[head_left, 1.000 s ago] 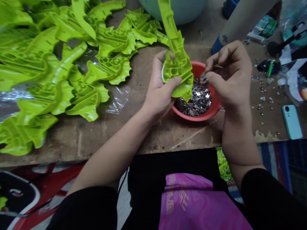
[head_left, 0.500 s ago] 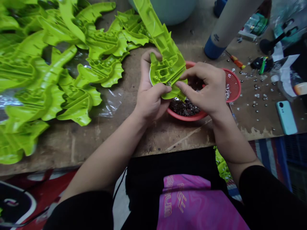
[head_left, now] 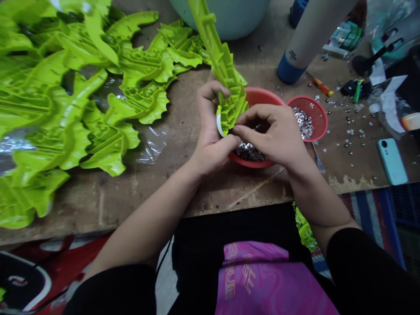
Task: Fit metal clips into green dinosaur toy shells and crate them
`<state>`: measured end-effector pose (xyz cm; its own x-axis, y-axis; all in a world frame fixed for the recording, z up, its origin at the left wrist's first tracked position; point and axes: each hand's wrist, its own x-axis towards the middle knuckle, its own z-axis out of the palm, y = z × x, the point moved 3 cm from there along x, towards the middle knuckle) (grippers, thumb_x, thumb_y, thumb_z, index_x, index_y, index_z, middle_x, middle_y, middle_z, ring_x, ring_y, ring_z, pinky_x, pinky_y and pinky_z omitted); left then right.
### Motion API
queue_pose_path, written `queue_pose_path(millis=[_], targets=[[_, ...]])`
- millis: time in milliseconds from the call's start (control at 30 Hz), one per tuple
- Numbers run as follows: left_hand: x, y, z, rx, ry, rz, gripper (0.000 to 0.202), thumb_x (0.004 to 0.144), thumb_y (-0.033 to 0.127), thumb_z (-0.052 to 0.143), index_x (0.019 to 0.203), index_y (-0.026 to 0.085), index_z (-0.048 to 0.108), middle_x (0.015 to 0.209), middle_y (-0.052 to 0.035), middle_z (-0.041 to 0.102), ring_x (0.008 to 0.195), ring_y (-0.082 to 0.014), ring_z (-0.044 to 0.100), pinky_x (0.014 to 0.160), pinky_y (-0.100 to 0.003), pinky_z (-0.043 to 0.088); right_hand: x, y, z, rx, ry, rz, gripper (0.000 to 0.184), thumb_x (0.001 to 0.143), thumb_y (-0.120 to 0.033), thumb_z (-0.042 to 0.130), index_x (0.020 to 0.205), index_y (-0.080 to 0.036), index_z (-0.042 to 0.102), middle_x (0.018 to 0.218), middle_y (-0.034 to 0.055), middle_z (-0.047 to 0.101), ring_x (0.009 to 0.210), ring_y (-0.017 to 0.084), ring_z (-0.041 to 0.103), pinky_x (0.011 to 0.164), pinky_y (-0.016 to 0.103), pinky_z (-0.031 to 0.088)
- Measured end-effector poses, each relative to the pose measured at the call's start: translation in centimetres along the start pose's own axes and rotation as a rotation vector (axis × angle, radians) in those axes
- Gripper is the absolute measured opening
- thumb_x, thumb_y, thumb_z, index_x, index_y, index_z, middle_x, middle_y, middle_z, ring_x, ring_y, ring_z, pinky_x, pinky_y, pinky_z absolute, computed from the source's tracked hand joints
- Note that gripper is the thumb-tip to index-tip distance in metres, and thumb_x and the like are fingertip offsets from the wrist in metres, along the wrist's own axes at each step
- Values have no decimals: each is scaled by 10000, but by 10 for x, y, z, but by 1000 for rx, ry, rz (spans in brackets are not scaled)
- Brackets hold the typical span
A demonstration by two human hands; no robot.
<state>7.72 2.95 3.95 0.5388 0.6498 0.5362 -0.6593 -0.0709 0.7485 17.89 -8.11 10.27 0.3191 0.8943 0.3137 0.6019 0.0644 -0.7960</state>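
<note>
My left hand (head_left: 210,127) is closed around the lower end of a lime-green ribbed plastic part (head_left: 231,94), whose long arm points up and away. A white edge shows on the part near my palm. Thumb and fingers of my right hand (head_left: 272,133) are pinched together at the part's lower edge, close to my left thumb. Whatever sits in that pinch is too small or hidden to make out. Below both hands stands a red bowl (head_left: 267,94) of small shiny metal pieces. A smaller red basket (head_left: 323,127), with more metal pieces in it, is just right of my right wrist.
Similar green parts (head_left: 62,105) are heaped on the left of the wooden table (head_left: 157,192). At the back are a pale round container (head_left: 226,19) and a grey cylinder with a blue base (head_left: 290,68). Screwdriver (head_left: 320,85), scattered metal bits and a turquoise phone (head_left: 392,161) lie right.
The green part has turned in my left hand, so its ribbed side shows more edge-on. Both hands have shifted slightly, and my right fingers stay at its lower edge.
</note>
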Motion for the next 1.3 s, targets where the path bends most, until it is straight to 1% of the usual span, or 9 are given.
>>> queue_pose_path(millis=[67, 133, 300, 467, 600, 833, 967, 1167, 1300], targets=[[0, -6, 0, -7, -201, 221, 751, 759, 513, 967, 1364, 356, 551, 1268, -51, 520, 1083, -215, 582, 907, -360, 556, 2, 2, -2, 19, -46, 4, 208, 946, -378, 853, 899, -193, 772, 863, 29, 773, 817, 187, 707, 826, 349, 647], [0, -12, 0, 12, -260, 267, 736, 819, 521, 923, 1412, 364, 516, 1271, -56, 505, 1088, -212, 573, 897, -357, 556, 4, 3, -5, 28, -79, -11, 242, 947, -404, 853, 885, -194, 748, 852, 24, 755, 809, 181, 685, 816, 342, 635], [-2, -11, 1, 151, -134, 112, 721, 818, 673, 873, 1332, 397, 449, 1294, -52, 499, 1241, -304, 615, 1101, -527, 570, 7, 5, -12, 72, -89, -87, 430, 971, -614, 821, 873, -217, 689, 835, 12, 680, 845, 187, 659, 852, 356, 625], [-5, -8, -7, 338, -86, 83, 675, 895, 688, 828, 1354, 371, 447, 1396, -81, 488, 1415, -356, 557, 1245, -609, 486, 6, 10, -1, 195, 95, -65, 586, 1049, -793, 612, 918, -223, 650, 909, 9, 616, 907, 174, 655, 853, 341, 621], [-5, -7, -11, 385, -109, 162, 631, 894, 675, 854, 1291, 361, 477, 1367, -77, 485, 1401, -350, 553, 1266, -614, 459, 3, 12, 11, 260, 138, -53, 571, 1052, -781, 626, 928, -224, 638, 922, 16, 623, 924, 177, 657, 873, 345, 637], [-5, -2, -9, 348, -124, 98, 598, 899, 647, 859, 1278, 376, 485, 1401, -80, 460, 1421, -341, 527, 1294, -611, 432, 1, 14, 18, 295, 171, -43, 479, 1106, -697, 599, 973, -238, 618, 938, 7, 620, 904, 166, 652, 898, 355, 653], [-4, -5, -12, 349, -132, 140, 626, 885, 668, 872, 1277, 369, 487, 1382, -79, 477, 1411, -341, 541, 1286, -621, 443, 2, 15, 18, 267, 169, -35, 450, 1114, -665, 612, 978, -236, 618, 958, 3, 637, 924, 163, 660, 918, 357, 668], [0, -13, -17, 398, -179, 235, 667, 893, 686, 864, 1319, 373, 457, 1388, -77, 475, 1372, -325, 579, 1242, -598, 504, 3, 17, 17, 251, 155, -34, 477, 1113, -695, 589, 1008, -231, 621, 969, -4, 632, 934, 158, 664, 932, 366, 673], [-1, -16, -18, 380, -188, 252, 661, 912, 693, 843, 1353, 395, 452, 1415, -76, 470, 1394, -327, 568, 1250, -596, 492, 4, 17, 16, 255, 147, -74, 522, 1108, -742, 550, 1008, -234, 612, 976, 2, 632, 954, 167, 662, 932, 371, 658]])
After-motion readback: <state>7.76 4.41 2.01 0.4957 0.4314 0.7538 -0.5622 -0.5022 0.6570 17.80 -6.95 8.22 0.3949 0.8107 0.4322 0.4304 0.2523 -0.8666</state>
